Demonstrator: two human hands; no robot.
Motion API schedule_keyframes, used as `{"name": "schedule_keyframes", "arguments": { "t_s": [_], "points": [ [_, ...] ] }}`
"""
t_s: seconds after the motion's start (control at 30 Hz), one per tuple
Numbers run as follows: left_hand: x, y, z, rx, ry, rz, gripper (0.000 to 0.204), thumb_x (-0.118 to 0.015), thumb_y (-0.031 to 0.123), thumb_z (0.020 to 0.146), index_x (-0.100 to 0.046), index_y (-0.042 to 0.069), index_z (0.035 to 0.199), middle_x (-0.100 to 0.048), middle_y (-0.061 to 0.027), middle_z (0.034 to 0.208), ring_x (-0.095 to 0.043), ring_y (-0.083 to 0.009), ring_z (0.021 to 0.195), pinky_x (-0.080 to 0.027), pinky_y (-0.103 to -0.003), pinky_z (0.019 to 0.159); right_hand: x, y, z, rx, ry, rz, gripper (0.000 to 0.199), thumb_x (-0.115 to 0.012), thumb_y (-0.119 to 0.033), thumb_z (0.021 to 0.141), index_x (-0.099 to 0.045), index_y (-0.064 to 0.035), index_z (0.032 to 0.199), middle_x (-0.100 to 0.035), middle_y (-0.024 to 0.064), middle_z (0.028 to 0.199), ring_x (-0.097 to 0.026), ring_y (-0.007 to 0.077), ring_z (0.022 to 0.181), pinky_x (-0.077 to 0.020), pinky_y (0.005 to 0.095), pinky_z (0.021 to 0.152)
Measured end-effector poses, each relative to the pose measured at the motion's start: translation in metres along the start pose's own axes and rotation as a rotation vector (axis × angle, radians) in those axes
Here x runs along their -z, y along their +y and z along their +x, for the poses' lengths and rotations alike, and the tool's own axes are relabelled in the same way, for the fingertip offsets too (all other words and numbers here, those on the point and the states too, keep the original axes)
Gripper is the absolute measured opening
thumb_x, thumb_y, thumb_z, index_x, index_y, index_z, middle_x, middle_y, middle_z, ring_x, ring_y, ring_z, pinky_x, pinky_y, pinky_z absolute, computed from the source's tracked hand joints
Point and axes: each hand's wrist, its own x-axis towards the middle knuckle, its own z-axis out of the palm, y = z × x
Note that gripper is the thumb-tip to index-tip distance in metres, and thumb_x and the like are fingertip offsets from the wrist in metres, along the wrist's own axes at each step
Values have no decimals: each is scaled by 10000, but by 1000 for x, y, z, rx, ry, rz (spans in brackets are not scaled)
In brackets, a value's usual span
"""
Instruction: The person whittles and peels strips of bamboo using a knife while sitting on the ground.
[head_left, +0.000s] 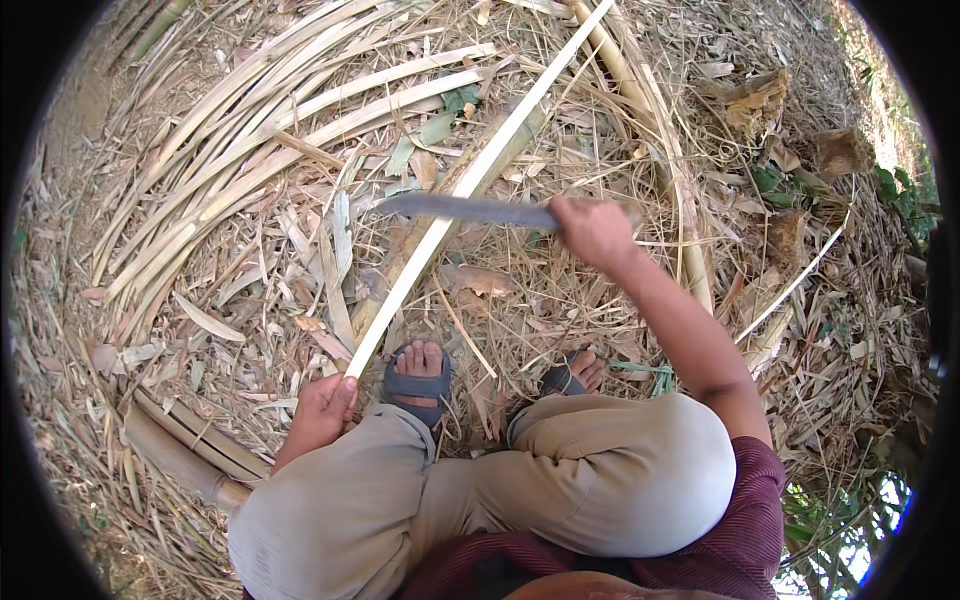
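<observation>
My left hand (322,408), beside my left knee, is closed around the near end of a long pale bamboo strip (510,125). The strip slants up and to the right, past the top of the view. My right hand (594,232) grips the handle of a machete (490,211), its long dark blade pointing left. The blade lies across the strip around its middle; whether it cuts into it or only rests there I cannot tell. Under the strip, a thicker bamboo pole (415,240) lies on the ground.
Several split bamboo strips (290,125) lie in a curved heap at the far left. Bamboo poles rest near my left knee (175,450) and at the upper right (625,75). Cut stumps (838,152) stand at right. Dry leaves cover the ground around my sandalled feet (418,385).
</observation>
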Motion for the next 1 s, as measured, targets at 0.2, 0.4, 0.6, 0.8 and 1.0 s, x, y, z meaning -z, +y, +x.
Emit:
{"name": "schedule_keyframes", "arguments": {
  "t_s": [0.2,0.4,0.6,0.8,1.0],
  "points": [
    [6,7,-10,-7,17,68,442,-489,387,1056,-492,72,746,-415,41,616,-369,-66,553,-321,-232,525,18,71,59,-494,288,166,276,-514,-226,987,-642,19,980,-668,205,702,-694,361,651,-573,488,605],
    [23,5,1,168,-30,48,428,-453,355,1070,-511,65,761,-453,14,578,-406,-91,486,-352,-268,471,10,-24,16,-125,95,230,225,-553,-244,973,-543,-24,922,-661,136,653,-650,294,517,-532,447,475],
    [56,-36,7,226,21,264,385,-443,303,1072,-570,34,826,-567,-40,602,-522,-122,499,-440,-281,496,-29,-64,-30,-48,42,338,223,-605,-237,930,-542,-23,942,-661,171,672,-661,378,590,-538,485,557],
    [37,-34,14,-129,195,467,294,-609,276,1001,-608,-2,905,-569,-81,630,-495,-160,561,-424,-331,559,-32,-67,-34,-113,71,416,191,-610,-226,934,-552,-44,925,-644,188,664,-649,389,588,-523,498,572],
    [14,-19,26,-215,420,529,254,-676,241,952,-623,1,888,-581,-143,685,-517,-229,592,-431,-376,591,-28,-65,-29,-201,136,577,190,-604,-191,935,-587,-9,884,-632,188,630,-630,395,556,-514,486,561]
  ]
}}
